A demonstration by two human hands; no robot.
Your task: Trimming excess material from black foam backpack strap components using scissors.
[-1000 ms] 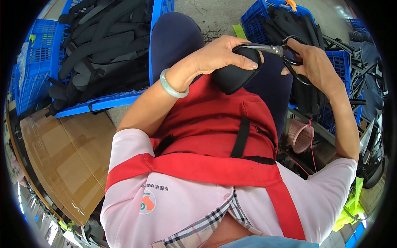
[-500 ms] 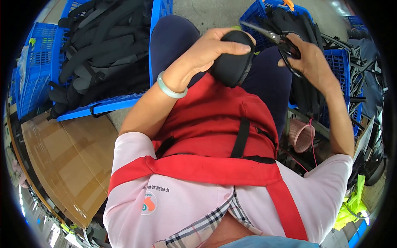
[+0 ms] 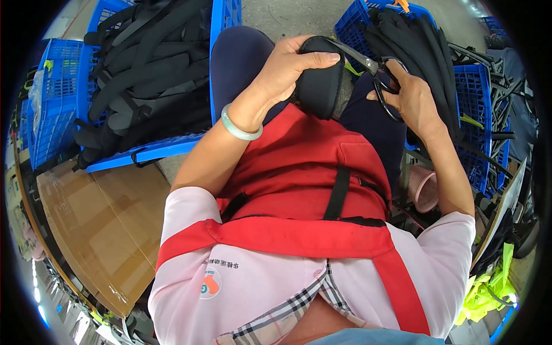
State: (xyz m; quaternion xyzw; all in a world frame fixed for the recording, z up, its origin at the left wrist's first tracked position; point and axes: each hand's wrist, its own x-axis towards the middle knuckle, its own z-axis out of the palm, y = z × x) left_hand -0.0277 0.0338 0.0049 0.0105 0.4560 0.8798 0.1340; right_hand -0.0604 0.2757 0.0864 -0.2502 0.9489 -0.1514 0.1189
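Observation:
Above my lap, my left hand (image 3: 282, 69) grips a black padded fabric piece (image 3: 319, 92), with the thumb laid across its front. The piece is curved, and its underside hangs over my red apron (image 3: 299, 172). My right hand (image 3: 409, 95) is closed round the black handles of a pair of scissors (image 3: 368, 62). The scissors point left, and their blade tips reach the upper right edge of the black piece. Whether the blades have anything between them is too small to tell.
At the left, a blue crate (image 3: 144, 152) is heaped with black foam strips (image 3: 144, 57). Another blue crate (image 3: 352, 29) with long black strips stands right of my knee. A flattened cardboard box (image 3: 103, 224), a pink basket (image 3: 424, 188) and yellow-green straps (image 3: 486, 296) lie nearer.
My right hand has moved left and slightly down, bringing the scissors from beside the black piece to its edge. My left hand has turned the piece a little.

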